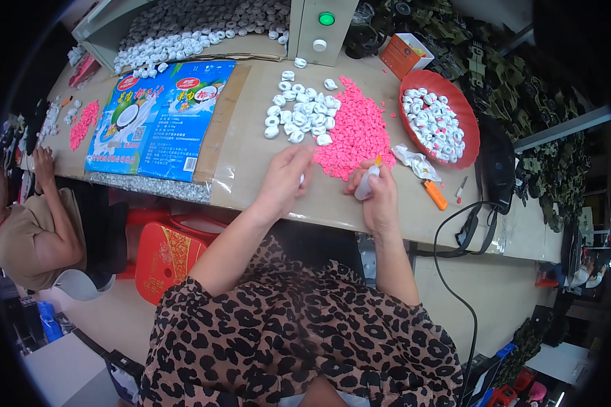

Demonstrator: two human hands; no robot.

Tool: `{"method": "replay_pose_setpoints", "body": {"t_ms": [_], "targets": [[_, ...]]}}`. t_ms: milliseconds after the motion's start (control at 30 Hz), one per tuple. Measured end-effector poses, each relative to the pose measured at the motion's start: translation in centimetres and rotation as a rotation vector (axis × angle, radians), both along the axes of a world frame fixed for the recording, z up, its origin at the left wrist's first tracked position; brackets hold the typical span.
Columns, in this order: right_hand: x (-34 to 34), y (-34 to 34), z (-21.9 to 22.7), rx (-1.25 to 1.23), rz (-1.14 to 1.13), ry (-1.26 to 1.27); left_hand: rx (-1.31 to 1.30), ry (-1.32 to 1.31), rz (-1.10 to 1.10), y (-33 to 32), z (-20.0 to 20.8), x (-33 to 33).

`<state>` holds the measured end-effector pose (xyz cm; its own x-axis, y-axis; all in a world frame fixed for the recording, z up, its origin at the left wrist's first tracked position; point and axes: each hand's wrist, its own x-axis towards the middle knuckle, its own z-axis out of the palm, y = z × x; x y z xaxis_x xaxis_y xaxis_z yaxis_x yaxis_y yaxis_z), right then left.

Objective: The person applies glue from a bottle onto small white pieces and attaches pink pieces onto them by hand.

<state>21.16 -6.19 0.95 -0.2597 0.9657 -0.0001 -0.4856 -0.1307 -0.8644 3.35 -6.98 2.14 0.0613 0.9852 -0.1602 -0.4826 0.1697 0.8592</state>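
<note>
Bowl (464, 110) right of the piled pieces (360, 132)

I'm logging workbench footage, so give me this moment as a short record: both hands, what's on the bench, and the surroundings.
left hand: pinching a small white piece, partly hidden by fingers
right hand: holding a small white bottle with a yellow tip
beyond hands: pile of pink pieces; loose white pieces mostly to its left
right side: red bowl of white rings, some showing pink
left side: blue printed sheet; farther left, a co-worker
</note>
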Motion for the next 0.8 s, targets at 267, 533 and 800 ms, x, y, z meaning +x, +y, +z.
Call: {"method": "replay_pose_setpoints", "body": {"t_ms": [267,533,800], "targets": [[0.1,0.0,0.4,-0.066,-0.059,0.084,0.498,1.551,0.187,3.8,0.7,0.7],[0.5,-0.5,0.5,0.004,-0.136,0.109,0.520,1.560,0.128,4.3,0.0,0.5],[3.0,-0.4,-0.1,-0.015,-0.274,0.230,-0.111,-0.269,-0.131,1.0,1.1,-1.9]]}}
